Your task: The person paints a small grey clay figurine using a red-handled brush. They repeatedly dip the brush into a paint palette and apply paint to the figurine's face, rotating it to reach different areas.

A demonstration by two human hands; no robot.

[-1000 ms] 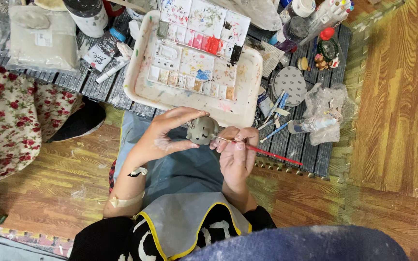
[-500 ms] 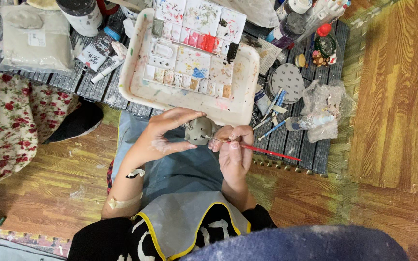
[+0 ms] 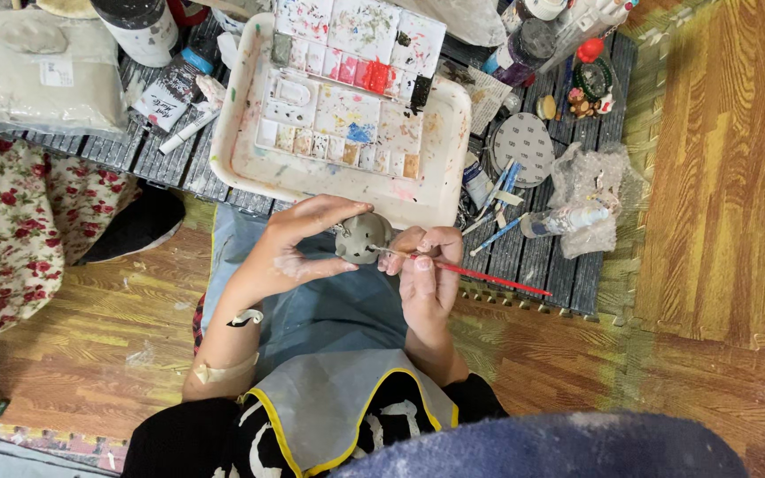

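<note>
The left hand point(image 3: 298, 248) curls around a small grey clay ball point(image 3: 362, 237), fingers gripping it above the lap, just short of the near rim of the white paint tray point(image 3: 250, 168). The right hand point(image 3: 427, 270) pinches a red-handled brush point(image 3: 480, 274), its tip touching the ball. Bare wooden floor point(image 3: 719, 177) lies open to the right; a flowered cloth point(image 3: 2, 230) crowds the left. The ball's far side is hidden by fingers.

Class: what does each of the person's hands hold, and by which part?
Left hand grips the small grey round piece around its sides; right hand pinches the red paintbrush near its bristle end.
</note>
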